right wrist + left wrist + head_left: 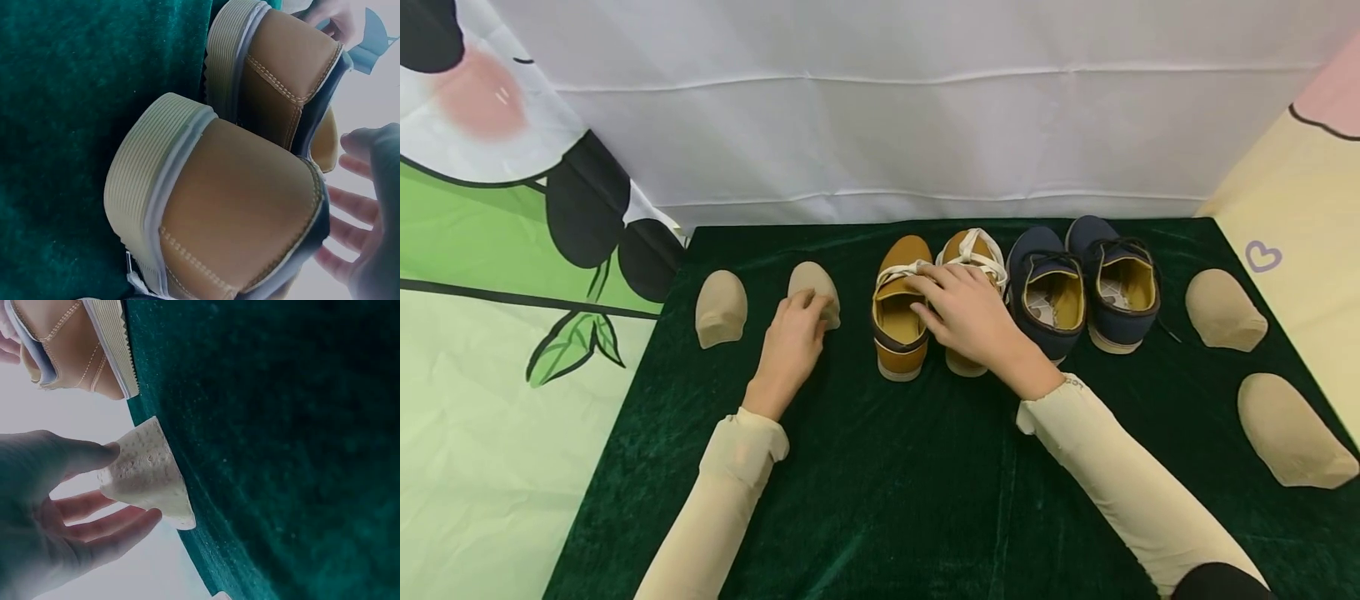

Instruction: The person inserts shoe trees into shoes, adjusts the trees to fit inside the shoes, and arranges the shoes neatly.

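My left hand [789, 343] is at the near end of a beige toe-shaped shoe insert [815, 287], with thumb and fingers around it. In the left wrist view the thumb tip lies against the insert [147, 475] and the fingertips are along its other side. My right hand [966, 312] hovers over the pair of tan shoes, its fingers spread and loosely bent. Its fingertips reach toward the opening of the left tan shoe [902, 321], and the hand partly hides the right tan shoe [953, 248]. Both shoes have white laces. The right wrist view shows their heels, the nearer heel [244, 200] beside the fingers.
Another beige insert [721, 308] lies at the far left. Navy shoes [1051, 283] with dark laces stand right of the tan pair. Two more beige inserts, one upper [1223, 310] and one lower [1292, 429], lie along the right edge of the green velvet cloth [880, 492].
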Demonstrator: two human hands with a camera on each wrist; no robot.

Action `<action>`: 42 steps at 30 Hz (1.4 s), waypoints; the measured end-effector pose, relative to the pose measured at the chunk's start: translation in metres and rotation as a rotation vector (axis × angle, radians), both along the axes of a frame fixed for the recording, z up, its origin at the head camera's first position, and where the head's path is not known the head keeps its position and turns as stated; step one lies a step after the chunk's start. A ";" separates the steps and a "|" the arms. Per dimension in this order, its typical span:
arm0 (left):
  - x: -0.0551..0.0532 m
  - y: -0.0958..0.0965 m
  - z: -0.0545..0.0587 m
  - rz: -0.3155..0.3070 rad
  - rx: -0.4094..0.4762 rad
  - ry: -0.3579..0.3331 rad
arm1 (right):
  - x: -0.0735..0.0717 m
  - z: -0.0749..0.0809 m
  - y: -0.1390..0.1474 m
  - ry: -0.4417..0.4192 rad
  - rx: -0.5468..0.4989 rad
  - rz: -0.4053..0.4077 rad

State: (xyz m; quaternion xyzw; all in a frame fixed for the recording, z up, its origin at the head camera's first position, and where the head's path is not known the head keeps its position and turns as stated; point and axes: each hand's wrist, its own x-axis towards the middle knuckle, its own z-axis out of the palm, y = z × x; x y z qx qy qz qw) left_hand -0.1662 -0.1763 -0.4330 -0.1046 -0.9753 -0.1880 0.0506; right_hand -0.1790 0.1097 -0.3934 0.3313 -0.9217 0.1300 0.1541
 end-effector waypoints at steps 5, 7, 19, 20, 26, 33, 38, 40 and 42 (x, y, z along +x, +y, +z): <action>-0.003 0.000 -0.001 0.022 -0.017 0.014 | -0.006 -0.004 -0.006 -0.009 0.044 -0.041; -0.005 0.000 -0.001 0.023 -0.016 0.030 | -0.007 -0.004 -0.008 -0.014 0.045 -0.055; 0.005 -0.002 0.003 0.035 0.023 0.092 | -0.010 -0.005 -0.014 -0.075 -0.014 -0.053; 0.007 -0.003 0.005 0.035 0.029 0.098 | -0.010 -0.004 -0.014 -0.076 -0.017 -0.050; 0.026 -0.004 0.019 0.022 0.061 0.136 | -0.011 -0.004 -0.014 -0.063 -0.040 -0.030; 0.046 -0.001 0.033 -0.010 0.085 0.213 | -0.012 -0.002 -0.015 -0.059 -0.058 -0.015; 0.059 0.005 0.043 -0.029 0.091 0.269 | -0.013 -0.002 -0.015 -0.046 -0.078 -0.007; 0.064 0.006 0.048 -0.031 0.087 0.285 | -0.014 -0.003 -0.015 -0.045 -0.093 -0.003; 0.068 0.008 0.052 -0.031 0.082 0.300 | -0.014 -0.004 -0.015 -0.052 -0.104 -0.004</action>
